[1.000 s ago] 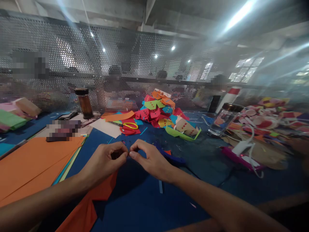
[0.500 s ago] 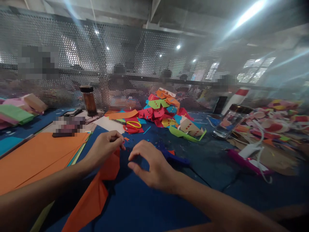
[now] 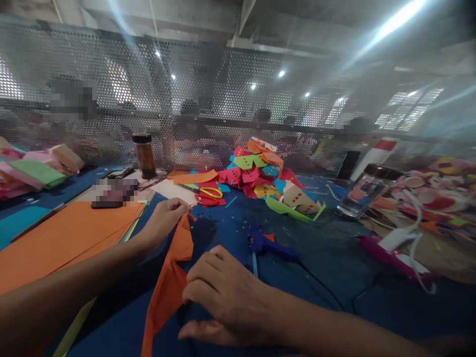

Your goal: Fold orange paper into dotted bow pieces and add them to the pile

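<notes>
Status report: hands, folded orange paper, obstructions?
Left hand pinches folded orange paper at far end. Right hand open alongside, contact unclear. Blue glue gun farther off, seemingly clear.

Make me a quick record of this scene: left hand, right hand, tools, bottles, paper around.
left hand: pinching the upper end of a folded orange paper
right hand: open, beside that paper; contact unclear
tools: blue glue gun, scissors with a yellow handle loop
bottles: brown bottle at back left, clear bottle at right
paper around: sheet stack at left, multicoloured pile at back centre
</notes>
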Demonstrator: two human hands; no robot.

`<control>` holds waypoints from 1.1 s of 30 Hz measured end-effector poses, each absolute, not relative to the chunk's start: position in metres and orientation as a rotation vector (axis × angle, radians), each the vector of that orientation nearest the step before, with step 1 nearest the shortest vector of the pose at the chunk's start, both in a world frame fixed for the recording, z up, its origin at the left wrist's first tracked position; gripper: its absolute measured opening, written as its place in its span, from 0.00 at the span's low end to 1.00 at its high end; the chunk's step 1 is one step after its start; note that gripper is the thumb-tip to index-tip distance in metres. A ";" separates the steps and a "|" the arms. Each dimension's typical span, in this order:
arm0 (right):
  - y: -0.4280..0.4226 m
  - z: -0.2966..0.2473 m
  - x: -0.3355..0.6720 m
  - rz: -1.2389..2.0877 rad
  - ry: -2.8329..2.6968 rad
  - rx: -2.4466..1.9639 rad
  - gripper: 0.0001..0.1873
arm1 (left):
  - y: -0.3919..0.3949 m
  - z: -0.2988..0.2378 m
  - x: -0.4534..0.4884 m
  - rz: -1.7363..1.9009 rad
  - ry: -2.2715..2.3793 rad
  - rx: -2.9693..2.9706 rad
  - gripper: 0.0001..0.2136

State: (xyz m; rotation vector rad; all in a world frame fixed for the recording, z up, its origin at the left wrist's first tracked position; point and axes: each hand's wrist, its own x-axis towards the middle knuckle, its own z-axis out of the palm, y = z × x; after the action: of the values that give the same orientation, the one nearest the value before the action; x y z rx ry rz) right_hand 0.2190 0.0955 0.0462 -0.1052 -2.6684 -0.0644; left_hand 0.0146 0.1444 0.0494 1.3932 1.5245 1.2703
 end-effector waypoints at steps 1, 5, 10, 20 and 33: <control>0.095 0.046 0.219 -0.073 -2.676 -0.106 0.19 | 0.145 0.049 0.014 1.266 1.522 1.368 0.11; 0.094 0.045 0.219 -0.061 -2.692 -0.117 0.18 | 0.144 0.050 0.015 1.266 1.507 1.293 0.12; 0.095 0.047 0.219 -0.007 -2.728 -0.123 0.15 | 0.145 0.048 0.013 1.280 1.478 1.229 0.13; 0.099 0.043 0.220 0.016 -2.768 -0.095 0.12 | 0.149 0.040 0.005 1.211 1.473 1.165 0.11; 0.106 0.048 0.221 0.787 -2.232 -0.400 0.04 | 0.148 0.042 0.007 1.314 1.408 1.114 0.12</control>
State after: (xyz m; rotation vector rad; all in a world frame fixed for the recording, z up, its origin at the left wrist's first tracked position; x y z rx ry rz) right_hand 0.2212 0.1058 0.0476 -0.4002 -2.2322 0.7872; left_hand 0.0069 0.1482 0.0418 1.1138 1.4083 1.3141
